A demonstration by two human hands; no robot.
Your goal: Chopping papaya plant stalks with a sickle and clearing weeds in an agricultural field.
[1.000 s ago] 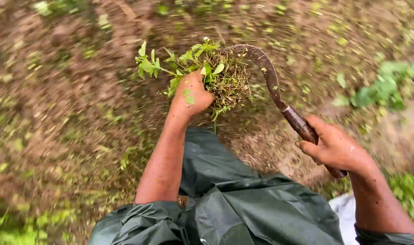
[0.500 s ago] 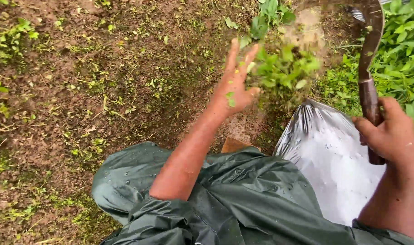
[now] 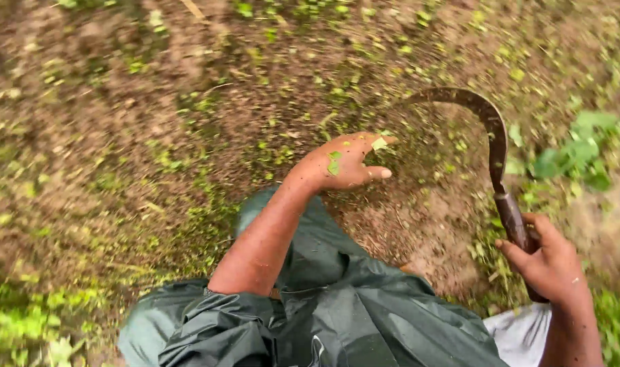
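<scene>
My left hand (image 3: 346, 163) reaches forward over bare brown soil, fingers apart and holding nothing; bits of green leaf stick to its back. My right hand (image 3: 548, 261) grips the wooden handle of a rusty curved sickle (image 3: 490, 146), whose blade arcs up and leftward above the ground ahead of my left hand. A dark green raincoat (image 3: 351, 312) covers my knees and lower body at the bottom of the view.
Soil strewn with cut green scraps and dry stems fills the view. Leafy green weeds (image 3: 582, 149) grow at the right. More low greenery (image 3: 31, 319) sits bottom left. A corner of a white sack (image 3: 521, 333) shows beside my right forearm.
My left hand has let go of the bunch of weeds it held over the white sack and swung back over the soil. The sickle has come down from upright toward the ground.
</scene>
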